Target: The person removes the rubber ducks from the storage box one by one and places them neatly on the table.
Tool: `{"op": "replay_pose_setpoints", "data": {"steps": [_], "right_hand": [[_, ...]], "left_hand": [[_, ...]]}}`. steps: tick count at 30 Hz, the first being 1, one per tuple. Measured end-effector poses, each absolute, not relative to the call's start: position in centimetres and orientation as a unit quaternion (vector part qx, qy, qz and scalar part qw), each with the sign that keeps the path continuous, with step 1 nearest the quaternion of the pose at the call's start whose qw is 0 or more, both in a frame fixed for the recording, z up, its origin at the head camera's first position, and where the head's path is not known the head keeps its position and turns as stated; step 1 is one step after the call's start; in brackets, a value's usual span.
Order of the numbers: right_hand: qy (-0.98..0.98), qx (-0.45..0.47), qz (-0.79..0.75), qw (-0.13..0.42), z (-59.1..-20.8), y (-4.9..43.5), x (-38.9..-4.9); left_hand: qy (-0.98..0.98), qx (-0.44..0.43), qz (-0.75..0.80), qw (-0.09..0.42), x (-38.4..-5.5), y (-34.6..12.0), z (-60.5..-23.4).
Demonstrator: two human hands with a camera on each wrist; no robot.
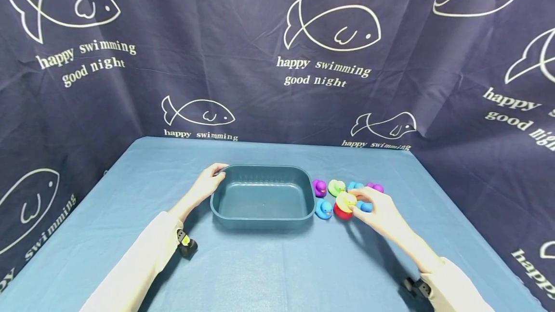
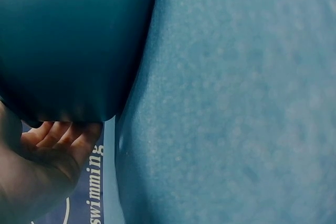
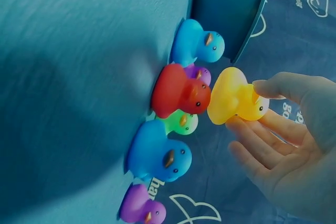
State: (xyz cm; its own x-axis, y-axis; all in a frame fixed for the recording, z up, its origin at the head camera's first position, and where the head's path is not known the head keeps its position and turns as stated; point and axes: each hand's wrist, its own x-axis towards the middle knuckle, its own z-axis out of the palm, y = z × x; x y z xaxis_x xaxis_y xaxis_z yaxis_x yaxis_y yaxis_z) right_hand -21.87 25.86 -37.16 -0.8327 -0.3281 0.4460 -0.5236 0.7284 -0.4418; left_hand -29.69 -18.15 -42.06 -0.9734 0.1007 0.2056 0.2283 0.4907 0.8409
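A teal plastic basin (image 1: 262,224) sits on the cloth in the head view. My left hand (image 1: 205,186) grips its upper left corner, with the thumb over the rim and the fingers (image 2: 84,142) against the outer wall. To the right of the basin, my right hand (image 1: 383,212) pinches a yellow rubber duck (image 3: 227,98) between thumb and fingertips. That duck is held just above a red rubber duck (image 3: 172,92), overlapping it in the head view. Around them stand blue ducks (image 1: 323,209), purple ducks (image 1: 319,188) and a green duck (image 1: 336,187).
Blue cloth (image 1: 260,273) covers the table. Dark fabric (image 1: 260,61) with white fish drawings and lettering hangs behind and at both sides. The ducks stand in a close cluster beside the basin's right wall.
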Motion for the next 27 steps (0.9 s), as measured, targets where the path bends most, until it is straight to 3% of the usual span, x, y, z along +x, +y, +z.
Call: {"op": "replay_pose_setpoints", "data": {"steps": [27], "right_hand": [[-0.898, 0.247, 0.279, 0.235, -37.4, 28.7, -22.1]], "left_hand": [[-0.862, -0.085, -0.496, 0.058, -29.8, -18.1, -42.0]]}}
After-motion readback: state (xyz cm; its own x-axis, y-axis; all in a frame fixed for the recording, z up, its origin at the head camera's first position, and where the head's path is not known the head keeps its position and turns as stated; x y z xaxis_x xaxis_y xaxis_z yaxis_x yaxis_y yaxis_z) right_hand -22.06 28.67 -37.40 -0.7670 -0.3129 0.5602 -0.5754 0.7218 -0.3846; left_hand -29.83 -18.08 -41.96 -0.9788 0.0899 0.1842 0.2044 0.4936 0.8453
